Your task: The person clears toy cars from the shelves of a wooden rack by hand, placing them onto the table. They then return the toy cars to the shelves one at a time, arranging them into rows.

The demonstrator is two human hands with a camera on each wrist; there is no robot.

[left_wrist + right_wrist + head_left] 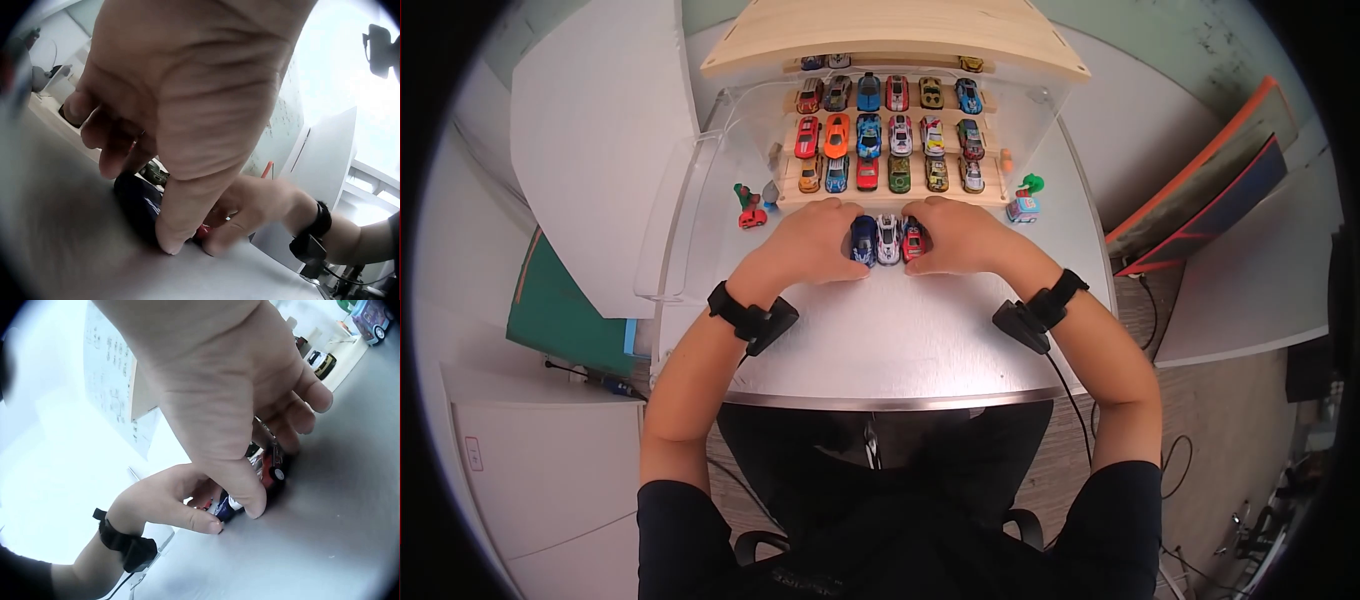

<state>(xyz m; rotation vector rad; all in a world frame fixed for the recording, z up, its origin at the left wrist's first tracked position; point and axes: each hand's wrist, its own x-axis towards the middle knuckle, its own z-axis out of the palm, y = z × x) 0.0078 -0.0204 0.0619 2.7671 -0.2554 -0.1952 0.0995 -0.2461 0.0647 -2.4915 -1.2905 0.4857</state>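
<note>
Three toy cars stand side by side on the metallic tabletop (880, 340), just in front of the wooden rack. My left hand (810, 243) grips the outer side of the dark blue car (863, 242), thumb at its near end and fingers at its far end. On the other side, my right hand (962, 237) holds the red car (914, 243) the same way. Between them sits a white car (888, 240) with coloured markings. In the left wrist view the blue car (139, 203) lies low on the table under the palm. The right wrist view shows the red car's wheel (279, 474) beside my thumb.
Several toy cars line the stepped shelves of the wooden rack (900, 40), which has clear side panels. A small red toy car (752, 217) stands left of it, a toy bus (1022, 209) to the right. White panels (600, 150) rise at the left.
</note>
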